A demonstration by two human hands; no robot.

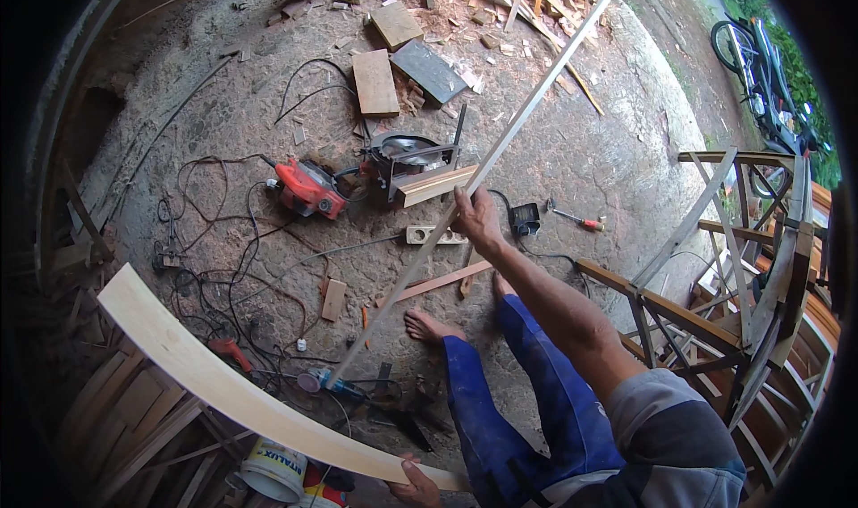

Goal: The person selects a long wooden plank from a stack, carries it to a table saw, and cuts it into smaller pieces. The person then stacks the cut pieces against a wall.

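My right hand (478, 219) reaches out over the middle of the floor, its fingers closed round a long, narrow, pale strip (527, 115). The strip runs slantwise from the far right down toward the lower left; whether it is wood or metal I cannot tell. At the lower edge my left hand (416, 485) grips a wide, pale wooden board (223, 383) near its near end. The board stretches away to the left. Just beyond my right hand a short wooden block (433, 186) lies against an upturned circular saw (407, 155).
A red power tool (308, 188), tangled cords, a power strip (435, 235) and a hammer (576, 217) lie on the rough floor. Wood blocks (375, 83) and offcuts are scattered farther off. Wooden frames (715, 267) stand at right, a motorcycle (764, 88) beyond. A white bucket (273, 470) sits below the board.
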